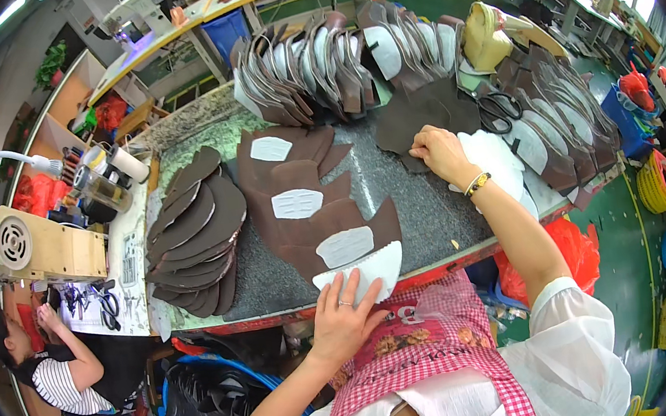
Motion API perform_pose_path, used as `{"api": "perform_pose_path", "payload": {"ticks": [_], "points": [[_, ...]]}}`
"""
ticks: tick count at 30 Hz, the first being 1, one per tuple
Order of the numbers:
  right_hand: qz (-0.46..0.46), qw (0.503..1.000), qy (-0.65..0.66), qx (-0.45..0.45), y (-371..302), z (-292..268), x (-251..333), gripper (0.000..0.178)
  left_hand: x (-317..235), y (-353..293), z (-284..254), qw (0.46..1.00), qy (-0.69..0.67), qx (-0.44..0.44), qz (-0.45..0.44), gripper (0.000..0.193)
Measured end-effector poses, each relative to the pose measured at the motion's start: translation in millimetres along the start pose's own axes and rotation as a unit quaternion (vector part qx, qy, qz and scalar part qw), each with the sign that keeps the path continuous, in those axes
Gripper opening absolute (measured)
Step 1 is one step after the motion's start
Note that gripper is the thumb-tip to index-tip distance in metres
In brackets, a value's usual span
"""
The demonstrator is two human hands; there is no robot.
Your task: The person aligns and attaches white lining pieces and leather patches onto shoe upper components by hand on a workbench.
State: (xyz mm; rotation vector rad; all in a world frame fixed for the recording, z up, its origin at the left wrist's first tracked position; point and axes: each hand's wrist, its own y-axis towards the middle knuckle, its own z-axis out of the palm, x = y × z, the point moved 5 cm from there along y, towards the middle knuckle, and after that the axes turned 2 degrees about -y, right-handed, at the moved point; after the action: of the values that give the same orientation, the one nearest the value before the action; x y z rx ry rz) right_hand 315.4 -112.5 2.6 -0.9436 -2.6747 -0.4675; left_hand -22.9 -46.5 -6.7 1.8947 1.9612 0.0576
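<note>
White piece (387, 268) under left hand (344, 320), fingers loosely spread, might skew if pressed unevenly; right hand (444, 156), beyond it to the right, half-curled at dark panels (430, 106), grip unclear.

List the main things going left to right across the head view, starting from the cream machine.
Cream machine → fanned dark pieces → left hand → right hand → scissors beside the right hand → blue crate at far right.
</note>
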Motion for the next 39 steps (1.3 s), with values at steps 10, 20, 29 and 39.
{"api": "perform_pose_path", "payload": {"ticks": [10,20,29,39], "points": [[-0.111,0.952,0.241,0.153,-87.8,-98.2,113.6,0.01,33.8,110.4,-52.0,0.895,-0.439,0.026,-0.078,0.037],[0.096,0.85,0.514,0.066,-112.7,18.8,122.2,0.019,24.9,77.8,-9.5,0.92,-0.336,-0.091,-0.178,0.029],[0.119,0.766,0.597,0.206,-114.7,32.5,136.6,0.016,35.0,45.1,-3.0,0.78,-0.563,-0.067,-0.264,0.02],[0.083,0.744,0.63,0.208,-123.9,37.6,140.0,0.012,48.4,40.5,0.3,0.726,-0.616,-0.016,-0.305,0.015]]}}
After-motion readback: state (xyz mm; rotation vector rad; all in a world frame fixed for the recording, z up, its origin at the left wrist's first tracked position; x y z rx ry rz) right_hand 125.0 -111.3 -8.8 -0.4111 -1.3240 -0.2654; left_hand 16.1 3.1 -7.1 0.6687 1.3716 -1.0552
